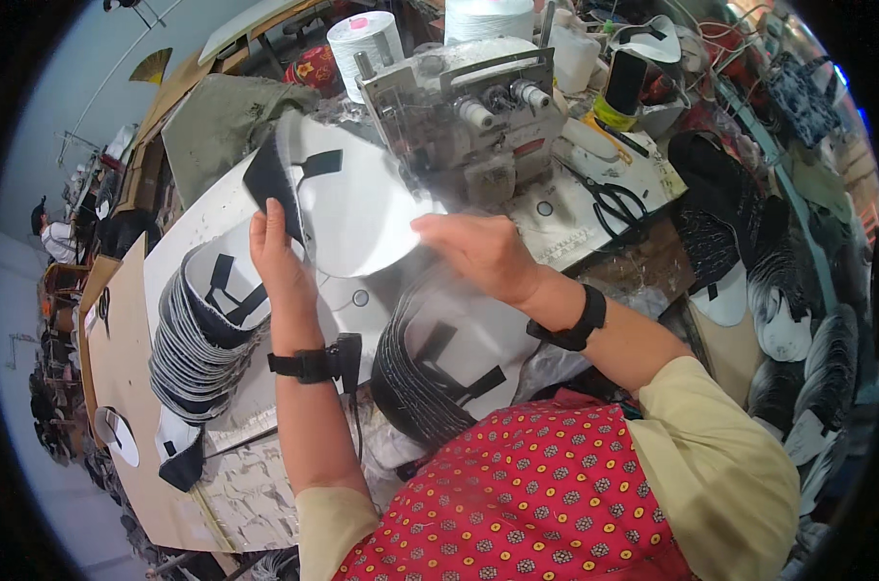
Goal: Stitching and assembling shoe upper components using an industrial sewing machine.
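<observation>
Gingerly, I am holding a white piece (357,218) with black trim (270,174) in front of the sewing machine (459,126), above a crowded tabletop (522,201). My right fingers (435,229) are pinching its near right edge, close to the machine; my left fingers (274,221) are lying against the trim at the far side, and whether they are gripping or merely steadying, I cannot tell.

Trouble, I am judging, could be coming first at the right: those fingers are sitting near the machine's working end, so pushing too far in could be inviting a nip. If my left fingers are only resting there, the trim could be slipping, and the curved edge could be skewing. Whether the piece is touching the machine, I am not seeing clearly.

A cable (359,426) is dangling from my left wristband (304,366), just beside the right stack (410,373); a wide sweep could be snagging it and dragging those layers askew. The left stack (193,349) is fanning out near my forearm, where a knock could be sending it sliding. Beyond my right fingers, scissors (594,186) are lying on the tabletop, possibly catching loose cloth.
</observation>
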The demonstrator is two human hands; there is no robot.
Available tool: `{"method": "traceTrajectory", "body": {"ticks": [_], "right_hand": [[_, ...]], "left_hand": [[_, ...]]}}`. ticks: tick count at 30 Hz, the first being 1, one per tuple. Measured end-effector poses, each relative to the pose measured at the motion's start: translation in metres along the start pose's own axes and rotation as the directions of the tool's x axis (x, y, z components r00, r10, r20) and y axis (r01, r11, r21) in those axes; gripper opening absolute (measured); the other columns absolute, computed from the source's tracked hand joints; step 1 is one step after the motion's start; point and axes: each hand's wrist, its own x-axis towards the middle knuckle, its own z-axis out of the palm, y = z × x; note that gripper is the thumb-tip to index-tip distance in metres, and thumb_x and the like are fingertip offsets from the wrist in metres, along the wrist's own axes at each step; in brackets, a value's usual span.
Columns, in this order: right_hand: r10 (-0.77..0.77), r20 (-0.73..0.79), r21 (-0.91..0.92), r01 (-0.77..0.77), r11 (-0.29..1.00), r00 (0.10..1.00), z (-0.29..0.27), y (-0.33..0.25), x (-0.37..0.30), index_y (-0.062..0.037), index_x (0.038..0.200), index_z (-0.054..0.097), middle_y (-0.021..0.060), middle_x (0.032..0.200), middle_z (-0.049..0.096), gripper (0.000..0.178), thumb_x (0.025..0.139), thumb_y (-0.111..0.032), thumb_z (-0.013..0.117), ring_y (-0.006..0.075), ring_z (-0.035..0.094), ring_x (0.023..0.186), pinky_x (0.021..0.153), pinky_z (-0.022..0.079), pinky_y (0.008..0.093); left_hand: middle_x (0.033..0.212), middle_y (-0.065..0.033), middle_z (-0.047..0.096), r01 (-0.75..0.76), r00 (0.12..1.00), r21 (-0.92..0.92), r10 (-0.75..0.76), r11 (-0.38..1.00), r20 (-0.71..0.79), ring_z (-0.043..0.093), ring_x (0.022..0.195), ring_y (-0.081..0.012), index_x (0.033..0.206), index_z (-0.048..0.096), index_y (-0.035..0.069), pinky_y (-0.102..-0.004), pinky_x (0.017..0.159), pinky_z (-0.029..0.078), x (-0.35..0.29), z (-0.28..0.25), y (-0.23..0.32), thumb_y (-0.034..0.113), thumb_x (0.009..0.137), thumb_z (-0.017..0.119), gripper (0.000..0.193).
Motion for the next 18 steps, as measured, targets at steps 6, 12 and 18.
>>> {"method": "traceTrajectory", "body": {"ticks": [6, 12, 18], "right_hand": [[0.077, -0.012, -0.053, -0.078, 0.996, 0.997, -0.006, 0.002, 0.005, -0.0046, 0.109, 0.061, 0.0117, 0.107, 0.068, 0.025, 0.084, -0.006, 0.067, 0.0299, 0.068, 0.094, 0.076, 0.057, 0.0358], [0.414, -0.065, 0.103, -0.407, 0.908, 0.908, -0.013, -0.004, -0.002, -0.0045, 0.114, 0.060, 0.0081, 0.104, 0.065, 0.036, 0.081, 0.001, 0.072, 0.0140, 0.064, 0.071, 0.062, 0.051, 0.0267], [0.546, 0.263, 0.156, -0.593, 0.790, 0.796, -0.022, -0.011, -0.026, -0.0031, 0.093, 0.061, 0.0113, 0.099, 0.058, 0.022, 0.078, -0.010, 0.076, 0.0205, 0.062, 0.085, 0.066, 0.050, 0.0334]], "left_hand": [[0.083, -0.0049, 0.067, 0.317, 0.935, 0.322, -0.350, 0.892, 0.050, 0.055, 0.057, -0.0087, 0.099, 0.064, -0.001, -0.0230, 0.044, 0.034, -0.052, -0.032, 0.033, 0.038, 0.092, 0.063, 0.040], [0.087, -0.0191, 0.067, 0.300, 0.654, 0.440, -0.518, 0.847, 0.551, 0.060, 0.068, -0.0246, 0.112, 0.058, -0.009, -0.0328, 0.062, 0.047, -0.114, -0.002, 0.047, 0.048, 0.103, 0.030, 0.065], [0.074, -0.0078, 0.069, -0.290, 0.931, 0.696, 0.023, 0.657, 0.365, 0.063, 0.069, -0.0142, 0.087, 0.070, 0.000, -0.0306, 0.066, 0.048, -0.091, 0.023, 0.024, 0.017, 0.090, 0.069, 0.018]]}}
